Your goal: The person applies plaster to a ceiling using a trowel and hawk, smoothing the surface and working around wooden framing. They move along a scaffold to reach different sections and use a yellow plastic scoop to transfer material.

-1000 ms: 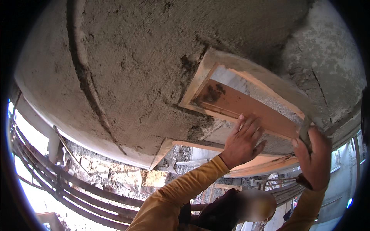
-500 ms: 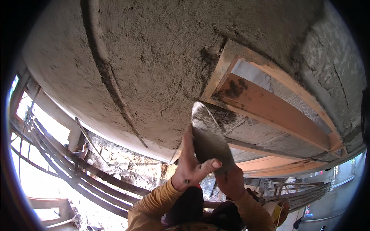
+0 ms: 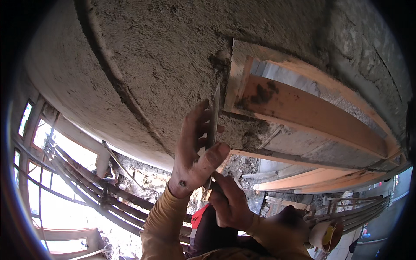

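A trowel (image 3: 214, 115) stands almost edge-on in front of the wall, its thin metal blade pointing upward. My left hand (image 3: 188, 158) is around the blade, with fingers behind it and thumb on the near side. Lower down, my right hand (image 3: 233, 203) is closed at the trowel's bottom end; the handle is hidden in its fingers. Beyond the blade tip is the rough grey mortar on the wall (image 3: 173, 73). Just right of the tip is the wooden window frame (image 3: 236, 82), with mortar smears on its orange-brown inner face.
A dark groove (image 3: 117, 84) runs down the plaster at the left. Several long poles (image 3: 125, 208) form a railing below the wall. A round container (image 3: 323, 236) is at the lower right, by my right arm. Rubble lies on the ground far below.
The trowel has turned from showing its broad face to nearly edge-on. Both hands have shifted left, and the right hand is now lower on it. The window frame appears slightly further left.
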Demonstrator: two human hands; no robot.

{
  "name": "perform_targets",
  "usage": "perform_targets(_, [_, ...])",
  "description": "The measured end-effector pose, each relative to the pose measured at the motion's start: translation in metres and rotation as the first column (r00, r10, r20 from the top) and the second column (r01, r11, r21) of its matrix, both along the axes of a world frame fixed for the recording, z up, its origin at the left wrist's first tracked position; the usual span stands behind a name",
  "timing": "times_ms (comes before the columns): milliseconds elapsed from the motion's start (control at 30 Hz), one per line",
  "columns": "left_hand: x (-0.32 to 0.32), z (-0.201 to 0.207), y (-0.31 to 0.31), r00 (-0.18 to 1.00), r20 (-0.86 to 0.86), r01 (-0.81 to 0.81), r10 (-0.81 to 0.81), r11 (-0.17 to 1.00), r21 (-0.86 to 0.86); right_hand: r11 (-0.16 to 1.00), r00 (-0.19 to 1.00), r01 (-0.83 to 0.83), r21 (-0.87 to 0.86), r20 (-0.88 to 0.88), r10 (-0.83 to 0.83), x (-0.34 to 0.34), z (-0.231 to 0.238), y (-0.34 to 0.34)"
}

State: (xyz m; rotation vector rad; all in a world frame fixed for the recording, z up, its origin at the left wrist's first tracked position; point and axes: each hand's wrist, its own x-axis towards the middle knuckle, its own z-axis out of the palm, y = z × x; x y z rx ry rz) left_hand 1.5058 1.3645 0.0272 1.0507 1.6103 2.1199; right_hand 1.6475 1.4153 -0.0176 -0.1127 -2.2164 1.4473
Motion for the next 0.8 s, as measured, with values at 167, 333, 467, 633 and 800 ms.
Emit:
perform_targets(167, [-0.013,0.021,0.005,0.999,0.023,0.045,-0.047,0.997,0.068,0.998,0.996,-0.005,-0.059,-0.086,0.000,-0.016,0.014,-0.007])
perform_targets(333, [-0.017,0.000,-0.003,0.996,0.018,0.089,-0.088,0.994,-0.070,0.979,0.997,0.034,-0.199,-0.063,-0.047,-0.018,-0.013,-0.026])
perform_targets(467, [-0.005,-0.021,-0.011,0.997,0.054,0.058,-0.054,0.995,-0.078,0.981,0.997,0.064,-0.182,-0.025,-0.070,-0.008,-0.031,-0.034])
perform_targets(633, [-0.016,-0.005,0.001,0.995,0.007,0.100,-0.101,0.993,0.069,0.998,0.977,0.055,0.006,-0.208,-0.053,-0.024,-0.002,-0.014])
perform_targets(800, [-0.010,-0.030,-0.007,0.996,0.037,0.087,-0.081,0.976,-0.201,0.965,0.996,0.089,-0.246,0.009,-0.089,-0.009,-0.046,-0.034])
